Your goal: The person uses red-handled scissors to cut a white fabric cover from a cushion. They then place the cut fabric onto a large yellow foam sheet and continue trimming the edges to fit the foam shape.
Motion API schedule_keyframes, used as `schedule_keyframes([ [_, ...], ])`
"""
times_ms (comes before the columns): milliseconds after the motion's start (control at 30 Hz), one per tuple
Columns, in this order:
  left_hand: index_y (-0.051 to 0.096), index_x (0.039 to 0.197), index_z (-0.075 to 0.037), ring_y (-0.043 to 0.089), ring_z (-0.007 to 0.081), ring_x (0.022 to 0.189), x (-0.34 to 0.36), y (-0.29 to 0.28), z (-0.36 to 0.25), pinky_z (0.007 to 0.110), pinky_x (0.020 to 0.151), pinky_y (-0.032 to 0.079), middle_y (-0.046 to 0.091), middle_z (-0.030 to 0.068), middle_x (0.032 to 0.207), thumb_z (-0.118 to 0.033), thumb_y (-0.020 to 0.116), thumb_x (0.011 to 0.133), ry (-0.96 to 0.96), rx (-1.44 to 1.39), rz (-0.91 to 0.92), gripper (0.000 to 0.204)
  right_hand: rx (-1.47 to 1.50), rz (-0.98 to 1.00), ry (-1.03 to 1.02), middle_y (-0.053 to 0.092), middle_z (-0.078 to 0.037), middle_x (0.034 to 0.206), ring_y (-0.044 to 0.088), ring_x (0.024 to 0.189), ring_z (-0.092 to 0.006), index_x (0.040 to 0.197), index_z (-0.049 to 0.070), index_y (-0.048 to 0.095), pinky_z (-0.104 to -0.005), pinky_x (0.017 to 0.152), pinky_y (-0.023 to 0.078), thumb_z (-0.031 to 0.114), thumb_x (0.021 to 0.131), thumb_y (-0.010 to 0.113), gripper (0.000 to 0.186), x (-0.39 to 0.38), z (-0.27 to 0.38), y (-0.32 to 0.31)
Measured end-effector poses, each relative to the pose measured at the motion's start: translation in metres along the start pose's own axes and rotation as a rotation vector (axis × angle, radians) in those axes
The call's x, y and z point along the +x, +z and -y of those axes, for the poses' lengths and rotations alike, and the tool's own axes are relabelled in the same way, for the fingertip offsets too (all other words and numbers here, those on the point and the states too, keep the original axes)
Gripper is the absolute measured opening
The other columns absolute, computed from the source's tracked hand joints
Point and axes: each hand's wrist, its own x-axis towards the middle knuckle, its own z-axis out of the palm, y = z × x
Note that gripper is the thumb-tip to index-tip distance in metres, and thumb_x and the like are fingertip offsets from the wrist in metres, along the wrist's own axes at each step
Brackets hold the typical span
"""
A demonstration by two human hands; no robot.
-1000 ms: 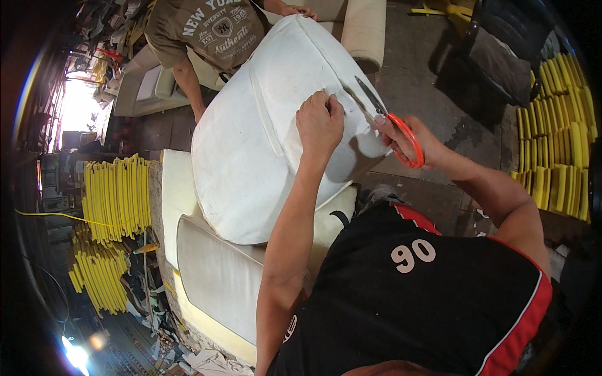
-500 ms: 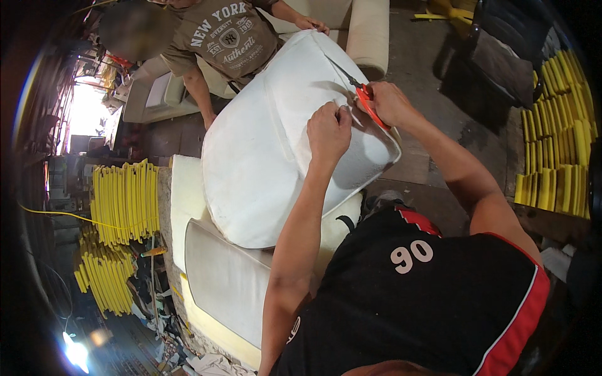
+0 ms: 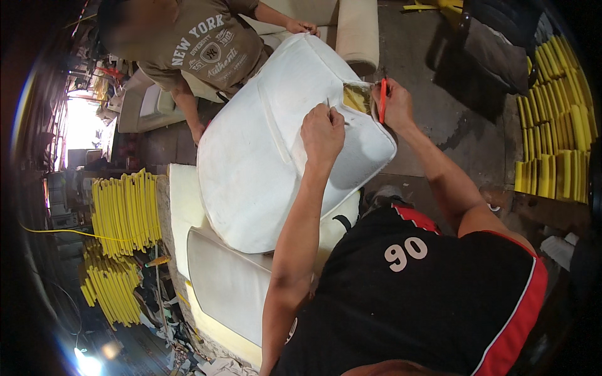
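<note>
A large rounded cushion (image 3: 244,169) in a white cover lies tilted in front of me. Near its far right corner the cover gapes, and yellow foam (image 3: 356,99) shows inside. My right hand (image 3: 396,108) is closed round the red-handled scissors (image 3: 383,101), at the right edge of this gap; the blades are hard to see. My left hand (image 3: 323,135) rests on the cover just left of the gap, fingers pinched together. A thin sliver pokes up from its fingertips, too small to name. Across from me, a co-worker's hand (image 3: 302,27) holds the cushion's far end.
Under the cushion lies a grey-white padded piece (image 3: 229,279) on a pale foam-topped bench. Stacks of yellow foam strips (image 3: 125,210) stand at the left, more strips (image 3: 555,125) at the right. A cream sofa arm (image 3: 357,34) and a dark chair (image 3: 495,56) are behind.
The cover has come apart into a gap showing yellow foam. My right hand has shifted right with the scissors, which have turned upright. My left hand has moved slightly left.
</note>
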Motion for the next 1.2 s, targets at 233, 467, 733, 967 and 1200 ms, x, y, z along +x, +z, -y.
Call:
schedule_keyframes([
  [233,0.056,0.073,0.002,0.059,0.0410,0.075,0.003,0.015,0.009,0.051,0.071,0.045,0.061,0.0210,0.075,-0.016,0.056,0.090,0.028,0.080,-0.140,0.024,0.055,-0.172,0.034,0.070,-0.021,0.085,0.070,0.081,-0.0371,0.096,0.002,0.069,-0.0426,0.070,0.052,0.033,0.088,0.067,0.032,0.024,-0.023,0.030],
  [467,0.057,0.083,0.000,0.059,0.0392,0.085,-0.001,0.001,0.028,0.049,0.079,0.045,0.063,0.0188,0.085,-0.013,0.059,0.089,0.041,0.061,-0.029,0.014,0.232,-0.071,0.156,0.065,-0.008,0.071,0.062,0.065,-0.0171,0.091,0.002,0.069,-0.0353,0.060,0.049,0.044,0.087,0.072,0.042,0.037,-0.039,0.018],
  [733,0.058,0.125,0.000,0.047,0.0421,0.128,-0.112,-0.025,0.044,0.049,0.107,0.038,0.055,0.0222,0.135,-0.012,0.061,0.092,0.179,0.104,-0.080,0.035,0.163,0.346,0.384,0.062,-0.001,0.077,0.057,0.064,-0.0118,0.103,0.007,0.069,-0.0291,0.056,0.047,0.049,0.092,0.066,0.044,-0.019,-0.103,-0.025],
  [967,0.065,0.118,0.000,0.054,0.0380,0.125,-0.223,-0.061,0.045,0.046,0.105,0.042,0.061,0.0209,0.127,-0.012,0.060,0.093,-0.144,0.009,-0.144,0.027,0.873,0.268,0.688,0.066,-0.005,0.113,0.063,0.095,-0.0183,0.128,0.004,0.059,-0.0342,0.080,0.050,0.046,0.095,0.062,0.053,-0.056,-0.079,0.012],
  [1200,0.069,0.111,-0.002,0.068,0.0322,0.096,-0.306,-0.060,0.043,0.039,0.087,0.052,0.070,0.0199,0.108,-0.015,0.059,0.096,-0.572,-0.123,-0.151,0.022,0.836,0.265,0.574,0.066,-0.007,0.120,0.065,0.104,-0.0210,0.124,0.008,0.061,-0.0412,0.089,0.052,0.034,0.100,0.053,0.037,-0.013,-0.064,0.028],
])
